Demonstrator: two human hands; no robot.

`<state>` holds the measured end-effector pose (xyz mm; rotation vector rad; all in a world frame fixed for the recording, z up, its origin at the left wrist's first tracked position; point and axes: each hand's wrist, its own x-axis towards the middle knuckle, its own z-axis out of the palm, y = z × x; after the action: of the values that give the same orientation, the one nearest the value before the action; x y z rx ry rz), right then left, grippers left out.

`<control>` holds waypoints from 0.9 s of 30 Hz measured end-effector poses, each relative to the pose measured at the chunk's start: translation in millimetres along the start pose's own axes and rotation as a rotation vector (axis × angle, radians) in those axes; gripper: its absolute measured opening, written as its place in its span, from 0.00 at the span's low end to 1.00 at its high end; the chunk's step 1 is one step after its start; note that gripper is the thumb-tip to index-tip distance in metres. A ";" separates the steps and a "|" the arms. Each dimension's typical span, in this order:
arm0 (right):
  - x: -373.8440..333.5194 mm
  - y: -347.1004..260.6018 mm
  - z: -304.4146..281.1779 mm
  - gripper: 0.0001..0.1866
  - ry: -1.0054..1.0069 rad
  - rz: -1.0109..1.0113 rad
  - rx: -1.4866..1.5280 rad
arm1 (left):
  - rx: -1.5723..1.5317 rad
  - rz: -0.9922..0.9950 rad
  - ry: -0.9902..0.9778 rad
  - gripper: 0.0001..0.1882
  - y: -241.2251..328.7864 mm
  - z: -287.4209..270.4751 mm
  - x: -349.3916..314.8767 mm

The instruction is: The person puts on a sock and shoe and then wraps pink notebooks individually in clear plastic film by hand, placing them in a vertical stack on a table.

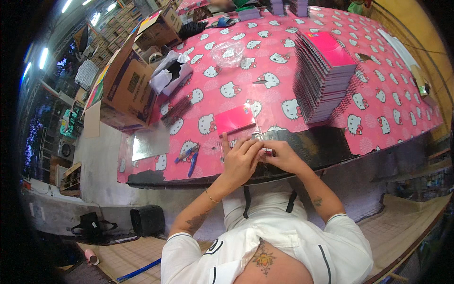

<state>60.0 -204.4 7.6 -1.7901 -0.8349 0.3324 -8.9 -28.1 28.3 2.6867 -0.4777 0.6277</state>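
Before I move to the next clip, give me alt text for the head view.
Both hands, left hand and right hand, meet over a small item at the near edge of a table covered in a pink cartoon-cat cloth. A pink notebook lies just beyond; a tall stack of pink notebooks stands to the right.

Pink tablecloth (378, 102) (white cat faces), pink notebooks (326, 71), white shirt (293, 241).
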 end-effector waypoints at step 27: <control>-11.4 -30.0 -37.5 0.11 0.272 0.015 -0.034 | -0.107 0.091 -0.050 0.15 7.6 -31.2 23.4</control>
<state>62.6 -233.7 47.2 -1.8244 -0.6376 0.0813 -3.4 -28.2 67.8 2.5961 -0.6324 0.5444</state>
